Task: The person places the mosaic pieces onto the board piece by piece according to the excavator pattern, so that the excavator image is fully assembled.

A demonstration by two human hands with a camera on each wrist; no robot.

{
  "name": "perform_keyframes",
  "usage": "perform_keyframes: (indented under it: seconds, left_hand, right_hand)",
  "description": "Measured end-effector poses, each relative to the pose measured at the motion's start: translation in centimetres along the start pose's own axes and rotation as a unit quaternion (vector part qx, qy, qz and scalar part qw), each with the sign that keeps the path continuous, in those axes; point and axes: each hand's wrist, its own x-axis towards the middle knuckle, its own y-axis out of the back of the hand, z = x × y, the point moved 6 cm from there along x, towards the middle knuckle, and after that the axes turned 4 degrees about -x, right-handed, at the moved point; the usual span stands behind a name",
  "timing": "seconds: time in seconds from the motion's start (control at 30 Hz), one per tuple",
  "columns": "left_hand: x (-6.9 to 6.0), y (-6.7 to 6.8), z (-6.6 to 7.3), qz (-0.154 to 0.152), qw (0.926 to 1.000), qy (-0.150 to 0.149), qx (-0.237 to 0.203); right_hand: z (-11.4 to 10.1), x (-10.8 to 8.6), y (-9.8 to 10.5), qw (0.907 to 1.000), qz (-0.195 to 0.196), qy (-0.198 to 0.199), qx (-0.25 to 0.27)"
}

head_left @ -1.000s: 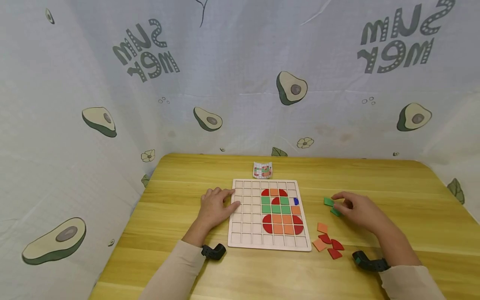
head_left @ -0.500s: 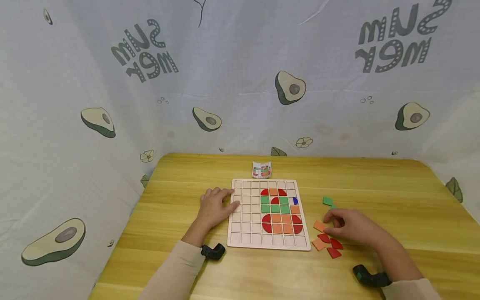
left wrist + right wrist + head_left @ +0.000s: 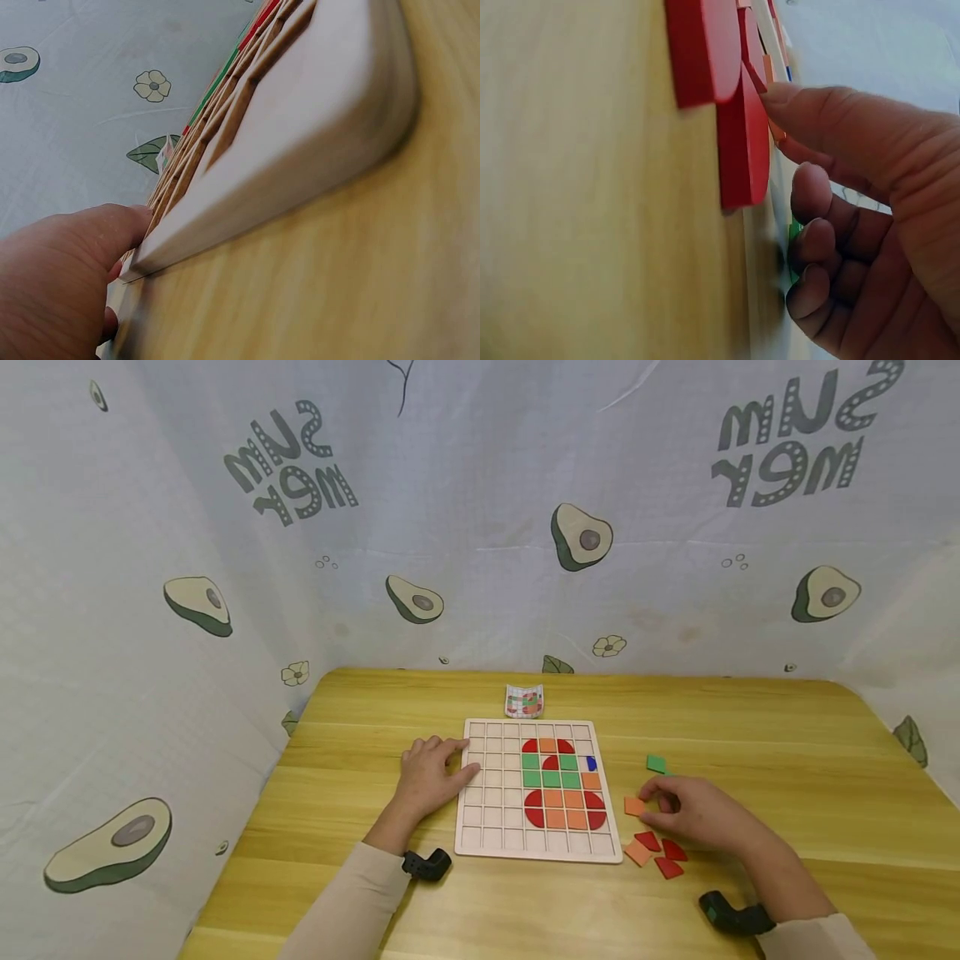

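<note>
Right hand: thumb and index finger pinch orange piece, other fingers curled. Red pieces just beside thumb tip, nearer camera. Green piece behind curled fingers, mostly hidden. Blue bit past thumb tip. Table alongside hand; pale curtain beyond.

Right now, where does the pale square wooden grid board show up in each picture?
Head view: the pale square wooden grid board lies in the lower half, slightly right of centre.
Left wrist view: seen nearly edge-on, it runs from the left hand, lower left, up to the top.
Right wrist view: just a thin pale strip at the top, beyond the red quarter-circle tiles.
Shared landmark: the yellow-brown wooden table, in all three.
</note>
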Motion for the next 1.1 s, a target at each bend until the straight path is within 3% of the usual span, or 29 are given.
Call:
perform_keyframes:
  seconds: [0.3,0.53,0.8,1.1]
  left_hand:
    - [-0.1,0.0,-0.1,0.002,1.0,-0.006,0.003]
    - [-0.2,0.1,-0.1,0.003,1.0,-0.007,-0.001]
    - [-0.2,-0.1,-0.2,0.003,0.9999,-0.01,0.0]
    - [-0.1,0.1,0.0,0.003,0.9999,-0.01,-0.003]
  right_hand:
    - [-1.1,0.3,0.5,0.9992,0.014,0.025,-0.026]
    - [-3.3,1.4,1.3,0.9986,0.029,0.026,-0.036]
    - [-6.7,3.8,1.0,0.9972,0.028,0.059,-0.037]
    - [-11.2,8.0,-1.7,0.9907,-0.012,0.108,-0.081]
